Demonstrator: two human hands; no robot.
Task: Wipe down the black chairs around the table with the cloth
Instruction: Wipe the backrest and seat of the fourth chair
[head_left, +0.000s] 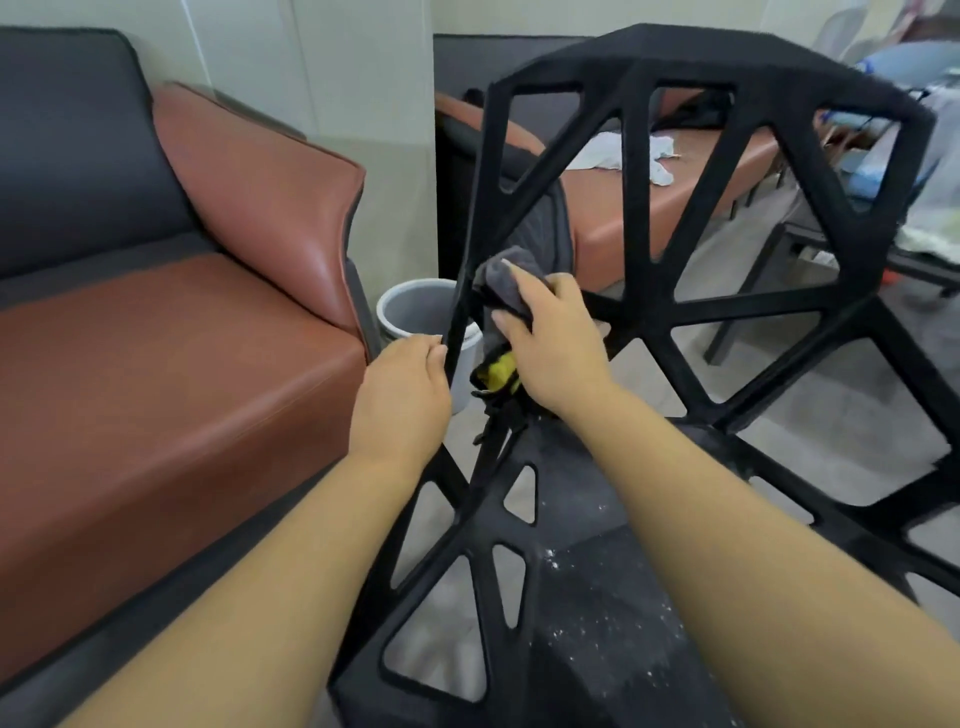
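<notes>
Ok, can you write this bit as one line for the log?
step: wiping | left hand: holds black chair frame | right hand: presses cloth on strut | seat: white specks

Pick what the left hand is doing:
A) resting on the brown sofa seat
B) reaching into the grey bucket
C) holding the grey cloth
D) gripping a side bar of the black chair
D: the left hand has its fingers curled round a thin side bar of the black chair, while the right hand holds the grey cloth against the frame.
</notes>
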